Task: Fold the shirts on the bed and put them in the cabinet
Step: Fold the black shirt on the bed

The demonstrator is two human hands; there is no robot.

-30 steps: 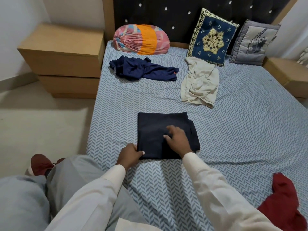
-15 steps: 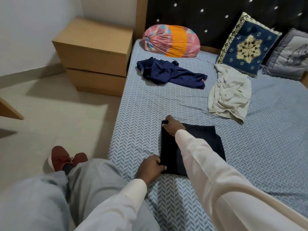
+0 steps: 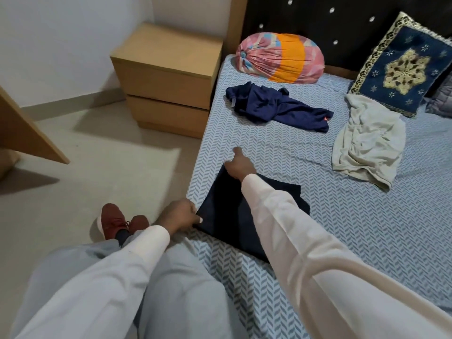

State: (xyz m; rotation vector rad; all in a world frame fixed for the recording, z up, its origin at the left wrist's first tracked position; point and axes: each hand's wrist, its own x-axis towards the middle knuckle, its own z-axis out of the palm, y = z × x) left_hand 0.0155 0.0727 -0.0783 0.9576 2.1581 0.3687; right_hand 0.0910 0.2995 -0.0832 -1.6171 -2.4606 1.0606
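A folded dark navy shirt [image 3: 230, 216] lies near the left edge of the bed [image 3: 367, 228]. My left hand [image 3: 179, 216] pinches its near left corner. My right hand [image 3: 238, 166] grips the far left corner, thumb raised, and my sleeve crosses over the shirt. Further up the bed lie a crumpled blue shirt [image 3: 274, 107] and a crumpled cream shirt [image 3: 367, 145], both unfolded.
A wooden two-drawer cabinet [image 3: 168, 74] stands on the floor left of the bed head. A pink and orange bolster [image 3: 278, 58] and a blue embroidered cushion [image 3: 401, 67] rest by the headboard. A wooden panel [image 3: 27, 128] juts in at left. My knees and red shoes [image 3: 117, 220] are below.
My right hand moved from the middle of the folded shirt to its far left corner. The left hand stays at the near corner. The view has swung left, showing more floor and cabinet.
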